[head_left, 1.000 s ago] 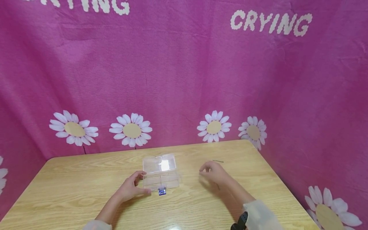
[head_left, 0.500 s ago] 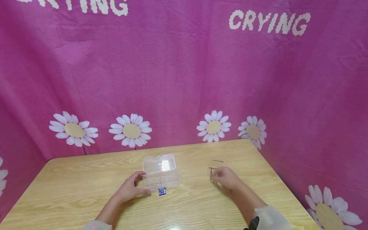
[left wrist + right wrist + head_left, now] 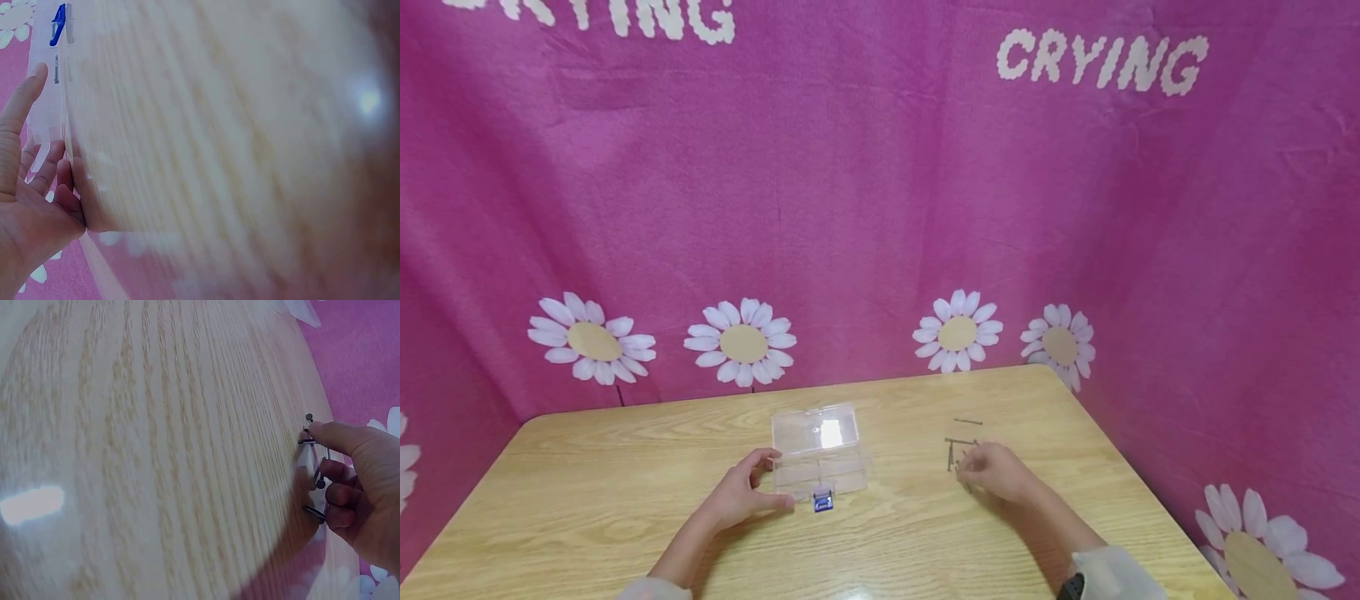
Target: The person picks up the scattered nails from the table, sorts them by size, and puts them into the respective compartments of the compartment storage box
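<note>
A clear compartment box [image 3: 852, 481] stands on the table with its lid [image 3: 797, 431] raised and a blue clasp [image 3: 823, 501] in front. My left hand [image 3: 743, 490] grips its left end, thumb along the front and fingers at the back corner. Through the clear wall, the left wrist view shows a small nail [image 3: 57, 70]. To the right, my right hand [image 3: 996, 472] bends its fingers low over several dark nails [image 3: 951, 455]. In the right wrist view, its thumb and fingertips are among the nails [image 3: 315, 514]; I cannot tell whether they pinch one.
One nail [image 3: 967, 421] lies apart, farther back. The wooden table [image 3: 880, 550] runs to a pink curtain [image 3: 865, 208] with flowers and lettering, which also closes off the right side.
My right hand has moved right and slightly toward me, coming down among the nails and uncovering some of them. My left hand and the box have stayed in place.
</note>
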The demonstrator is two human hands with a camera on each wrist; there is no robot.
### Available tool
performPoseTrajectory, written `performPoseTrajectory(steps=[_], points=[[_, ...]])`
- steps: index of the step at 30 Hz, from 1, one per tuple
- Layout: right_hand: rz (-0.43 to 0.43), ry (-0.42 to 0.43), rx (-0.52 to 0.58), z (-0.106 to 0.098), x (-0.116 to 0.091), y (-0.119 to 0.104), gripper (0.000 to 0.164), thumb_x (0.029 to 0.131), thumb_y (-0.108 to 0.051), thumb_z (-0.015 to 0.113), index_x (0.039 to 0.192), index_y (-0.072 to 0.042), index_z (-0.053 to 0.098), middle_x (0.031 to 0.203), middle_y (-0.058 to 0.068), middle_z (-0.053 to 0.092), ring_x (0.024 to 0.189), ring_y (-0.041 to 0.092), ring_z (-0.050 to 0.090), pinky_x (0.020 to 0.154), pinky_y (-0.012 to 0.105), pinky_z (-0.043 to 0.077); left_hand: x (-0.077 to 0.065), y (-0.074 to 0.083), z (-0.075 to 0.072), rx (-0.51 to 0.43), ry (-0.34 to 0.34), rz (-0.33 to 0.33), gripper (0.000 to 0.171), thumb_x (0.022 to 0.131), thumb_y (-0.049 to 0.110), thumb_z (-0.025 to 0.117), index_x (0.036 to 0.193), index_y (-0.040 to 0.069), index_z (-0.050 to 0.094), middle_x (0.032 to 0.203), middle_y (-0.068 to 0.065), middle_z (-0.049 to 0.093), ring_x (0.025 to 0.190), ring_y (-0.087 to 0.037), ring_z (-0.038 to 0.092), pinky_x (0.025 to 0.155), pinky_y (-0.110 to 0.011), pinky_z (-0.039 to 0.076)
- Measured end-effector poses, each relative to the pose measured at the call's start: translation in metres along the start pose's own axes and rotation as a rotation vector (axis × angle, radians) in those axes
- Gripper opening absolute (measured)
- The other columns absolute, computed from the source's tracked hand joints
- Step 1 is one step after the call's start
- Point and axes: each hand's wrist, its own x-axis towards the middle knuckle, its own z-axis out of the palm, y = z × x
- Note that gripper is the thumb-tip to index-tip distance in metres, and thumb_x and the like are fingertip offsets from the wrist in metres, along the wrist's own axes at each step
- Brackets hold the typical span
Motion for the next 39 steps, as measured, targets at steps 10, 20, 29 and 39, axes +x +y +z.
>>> performPoseTrajectory(steps=[10,20,29,39], points=[[0.067,0.014,-0.012,0.003,-0.003,-0.003,0.013,0.078,-0.024,0.073,0.083,-0.014,0.067,0.086,0.002,0.06,0.078,0.013,0.055,0.071,0.032,0.048,0.001,-0.001,0.001,0.005,-0.001,0.007,0.071,0.062,0.02,0.087,0.123,0.006,0.051,0.111,-0.013,0.055,0.084,-0.018,0.041,0.069,-0.026,0.033],[0.121,0.029,-0.036,0.009,0.0,-0.004,0.006,0.079,-0.019,0.072,0.08,-0.015,0.068,0.088,0.001,0.058,0.079,0.013,0.054,0.075,0.034,0.047,0.001,-0.002,0.0,-0.006,-0.004,0.009,0.071,0.063,0.02,0.086,0.122,0.007,0.051,0.111,-0.012,0.054,0.083,-0.018,0.04,0.069,-0.025,0.033],[0.157,0.026,-0.059,0.011,0.0,-0.006,0.007,0.083,-0.018,0.069,0.076,-0.015,0.066,0.094,0.002,0.059,0.086,0.014,0.055,0.082,0.039,0.047,0.0,-0.003,0.001,-0.013,-0.008,0.014,0.071,0.063,0.02,0.086,0.122,0.007,0.051,0.111,-0.013,0.054,0.083,-0.018,0.04,0.069,-0.025,0.033],[0.141,0.023,-0.011,0.01,0.0,-0.003,0.006,0.083,-0.015,0.068,0.078,-0.012,0.066,0.094,0.005,0.059,0.083,0.015,0.055,0.075,0.032,0.048,0.001,-0.002,0.001,-0.006,-0.003,0.016,0.071,0.062,0.02,0.087,0.122,0.006,0.051,0.11,-0.012,0.055,0.082,-0.018,0.04,0.068,-0.025,0.033]])
